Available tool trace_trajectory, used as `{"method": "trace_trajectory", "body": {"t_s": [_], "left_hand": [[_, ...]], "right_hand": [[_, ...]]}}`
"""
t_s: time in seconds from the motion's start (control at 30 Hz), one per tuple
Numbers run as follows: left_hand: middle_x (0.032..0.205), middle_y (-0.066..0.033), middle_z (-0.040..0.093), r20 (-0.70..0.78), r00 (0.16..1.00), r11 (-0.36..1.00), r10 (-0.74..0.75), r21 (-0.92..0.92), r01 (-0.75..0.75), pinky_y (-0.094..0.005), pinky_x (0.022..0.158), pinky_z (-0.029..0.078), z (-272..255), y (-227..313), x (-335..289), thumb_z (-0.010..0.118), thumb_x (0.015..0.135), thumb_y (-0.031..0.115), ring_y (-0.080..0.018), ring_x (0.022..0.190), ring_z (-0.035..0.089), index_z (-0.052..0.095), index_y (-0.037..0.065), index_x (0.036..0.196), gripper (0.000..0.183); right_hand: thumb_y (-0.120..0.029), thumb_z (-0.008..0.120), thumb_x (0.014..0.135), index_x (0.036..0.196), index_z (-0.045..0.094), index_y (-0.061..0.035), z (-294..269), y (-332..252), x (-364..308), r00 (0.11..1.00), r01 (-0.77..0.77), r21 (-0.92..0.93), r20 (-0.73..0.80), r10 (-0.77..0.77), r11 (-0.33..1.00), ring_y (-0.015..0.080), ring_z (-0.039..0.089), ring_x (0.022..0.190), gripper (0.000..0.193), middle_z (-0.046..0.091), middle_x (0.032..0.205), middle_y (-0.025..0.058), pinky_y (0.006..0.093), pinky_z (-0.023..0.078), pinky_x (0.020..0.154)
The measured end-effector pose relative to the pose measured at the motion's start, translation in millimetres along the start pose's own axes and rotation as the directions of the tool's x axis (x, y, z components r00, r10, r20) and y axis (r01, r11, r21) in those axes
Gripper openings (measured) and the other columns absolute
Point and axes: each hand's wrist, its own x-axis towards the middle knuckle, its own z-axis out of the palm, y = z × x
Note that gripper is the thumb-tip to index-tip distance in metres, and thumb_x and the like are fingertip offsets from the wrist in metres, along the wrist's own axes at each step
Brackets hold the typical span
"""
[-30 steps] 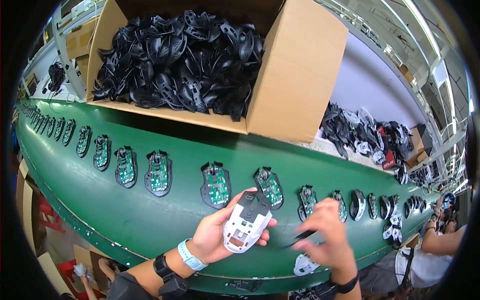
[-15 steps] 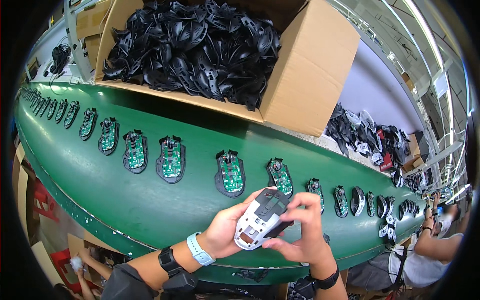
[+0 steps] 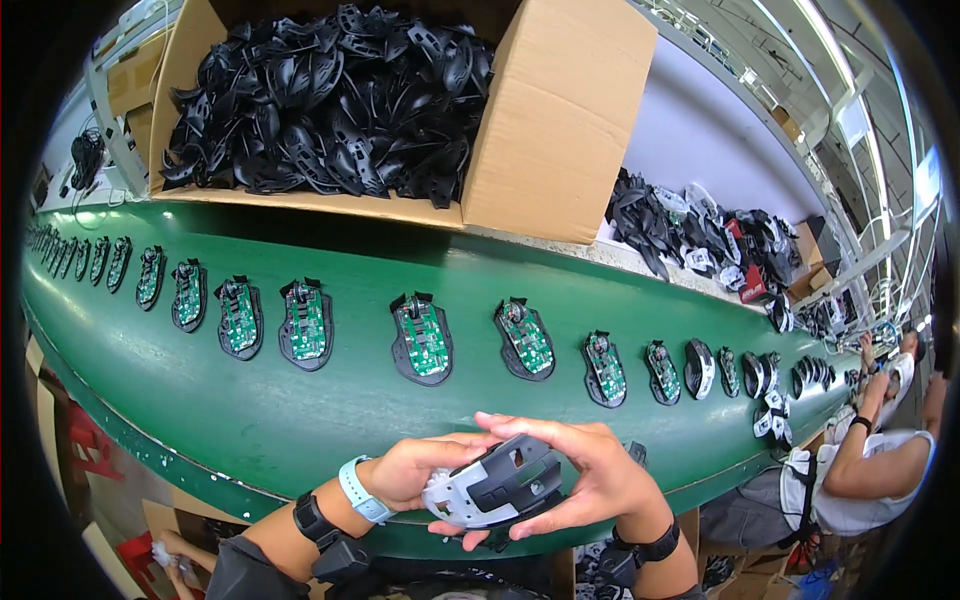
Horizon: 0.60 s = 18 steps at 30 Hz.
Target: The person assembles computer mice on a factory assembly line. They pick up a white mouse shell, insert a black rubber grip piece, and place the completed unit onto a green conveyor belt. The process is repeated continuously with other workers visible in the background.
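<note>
A grey-white and black computer mouse shell point(image 3: 500, 487) sits between my two hands, over the near edge of the green belt. My left hand point(image 3: 412, 472) closes on its pale end, with the thumb on top. My right hand point(image 3: 602, 478) wraps round the black end, fingers along the far side and thumb at the near side. The shell lies tilted, its cut-outs facing up; its underside is hidden. Just beyond my hands, mouse bases with green circuit boards point(image 3: 424, 340) rest in a row, apart from my fingers.
A cardboard box point(image 3: 560, 120) heaped with black plastic parts point(image 3: 330, 100) stands behind the belt point(image 3: 300, 420). More black and white parts point(image 3: 690, 235) are piled on the shelf to its right. At the far right a person point(image 3: 860, 470) sits by the belt; another person's hands point(image 3: 175, 555) show lower left.
The mouse shell has been turned from upright to lying sideways and drawn slightly nearer to me. My right hand has gone from touching its side to wrapping it. The view has shifted right.
</note>
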Motion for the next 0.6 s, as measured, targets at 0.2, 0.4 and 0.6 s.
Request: {"method": "trace_trajectory", "body": {"t_s": [0.2, 0.4, 0.6], "left_hand": [[0.124, -0.0262, 0.065, 0.156, 0.988, 0.983, -0.016, -0.18, 0.044, -0.0384, 0.073, 0.059, 1.3, -16.0, 2.7, 0.044, 0.106, 0.037, -0.0351, 0.095, 0.071, 0.046, -0.003, 0.145, 0.055], [0.121, -0.0244, 0.065, 0.155, 0.987, 0.962, -0.028, -0.264, 0.069, -0.0414, 0.082, 0.057, 10.4, -27.2, -13.8, 0.053, 0.101, 0.038, -0.0348, 0.1, 0.07, 0.05, -0.006, 0.139, 0.058], [0.123, -0.0277, 0.065, 0.163, 0.979, 0.919, 0.121, -0.391, -0.049, -0.0485, 0.086, 0.058, 19.6, -47.3, -40.4, 0.062, 0.092, 0.043, -0.0407, 0.1, 0.07, 0.053, -0.009, 0.133, 0.067]], "right_hand": [[-0.027, 0.099, 0.063, 0.133, 0.061, -0.0032, 1.9, -1.4, -1.9, 0.997, 0.079, 0.075, -0.009, -0.079, 0.994, 0.0318, 0.069, 0.119, 0.083, 0.068, 0.134, 0.0194, 0.0387, 0.054, 0.102], [-0.02, 0.099, 0.063, 0.129, 0.063, -0.0014, 13.8, -18.2, 4.1, 0.992, 0.124, 0.196, -0.006, -0.125, 0.973, 0.0307, 0.071, 0.115, 0.078, 0.071, 0.126, 0.0189, 0.0401, 0.056, 0.099], [-0.013, 0.096, 0.068, 0.136, 0.059, -0.0019, 35.5, -20.4, 5.5, 0.989, 0.039, 0.413, 0.117, -0.095, 0.91, 0.0234, 0.065, 0.122, 0.078, 0.065, 0.134, 0.0139, 0.0371, 0.05, 0.107]]}}
